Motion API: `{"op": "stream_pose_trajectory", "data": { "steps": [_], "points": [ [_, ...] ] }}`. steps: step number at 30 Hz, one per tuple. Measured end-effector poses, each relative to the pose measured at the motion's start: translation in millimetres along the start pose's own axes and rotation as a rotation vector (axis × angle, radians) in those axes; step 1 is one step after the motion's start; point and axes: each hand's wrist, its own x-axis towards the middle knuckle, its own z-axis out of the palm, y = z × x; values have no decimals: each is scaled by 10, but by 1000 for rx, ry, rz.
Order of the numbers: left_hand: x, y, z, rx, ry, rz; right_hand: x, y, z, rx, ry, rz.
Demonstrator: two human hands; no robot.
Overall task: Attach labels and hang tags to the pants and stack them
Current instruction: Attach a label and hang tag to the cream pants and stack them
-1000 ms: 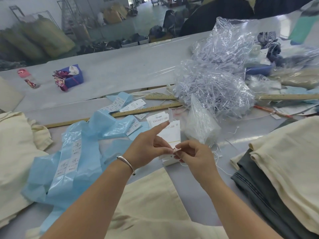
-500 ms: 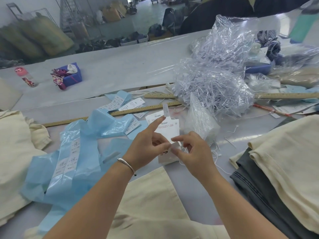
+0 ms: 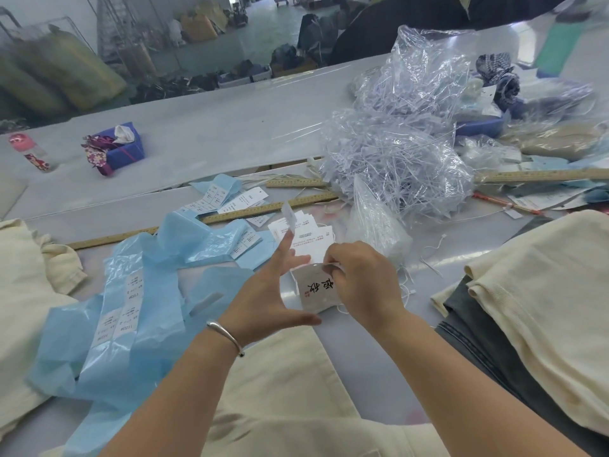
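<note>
Your right hand pinches the top edge of the white card hang tag with black characters, held above the grey worktop. Your left hand spreads open, thumb under the tag's lower edge. Cream pants lie just below; folded stacks crowd both sides.

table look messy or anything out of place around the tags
Yes: blue label strips sprawl crumpled across the table, and loose strings lie scattered beside the torn-looking clear bag. The pants stack sits tidy.
</note>
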Motion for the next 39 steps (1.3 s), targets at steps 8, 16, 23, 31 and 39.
{"op": "stream_pose_trajectory", "data": {
  "steps": [8, 16, 23, 31, 39],
  "points": [
    [70, 74, 96, 120, 68, 42, -59, -17, -122, -25, 44, -163],
    [73, 97, 0, 245, 10, 46, -62, -75, -232, 80, 39, -210],
    [41, 107, 24, 280, 18, 44, 41, -83, -435, 330, -70, -17],
    [85, 72, 8, 293, 17, 29, -6, -233, -886, 502, -20, -138],
    [93, -2, 103, 339, 144, 15, -230, 130, -1334, 541, 164, 123]
  ]
}}
